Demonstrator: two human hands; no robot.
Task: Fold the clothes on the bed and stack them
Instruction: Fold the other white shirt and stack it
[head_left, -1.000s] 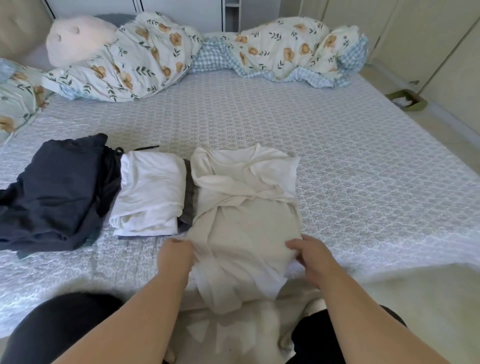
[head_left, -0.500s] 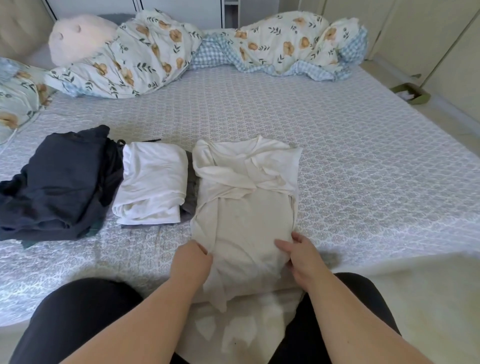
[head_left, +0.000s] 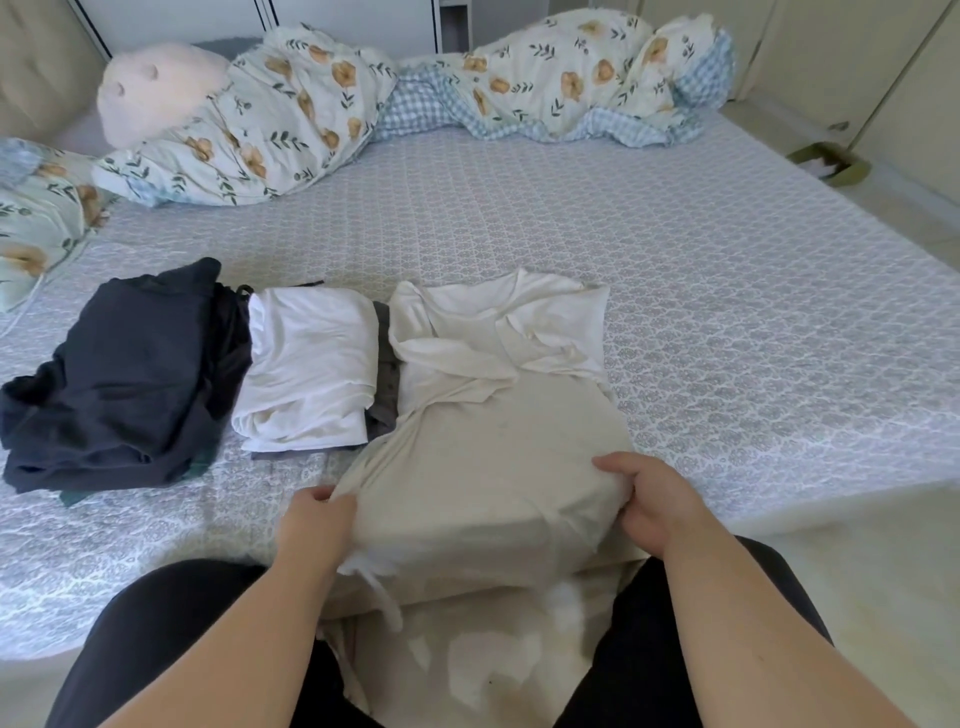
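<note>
1. Cream shirt (head_left: 498, 415) lies at near edge of bed (head_left: 727, 291), sleeves folded in.
2. Left hand (head_left: 317, 525) pinches its lower left hem; right hand (head_left: 649, 499) grips lower right.
3. Folded white garment (head_left: 311, 374) and dark pile (head_left: 119, 379) sit to its left.

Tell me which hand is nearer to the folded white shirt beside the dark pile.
Left. The left hand grips the cream shirt just below the folded white shirt; the right hand holds the cream shirt's opposite edge, farther away.
</note>
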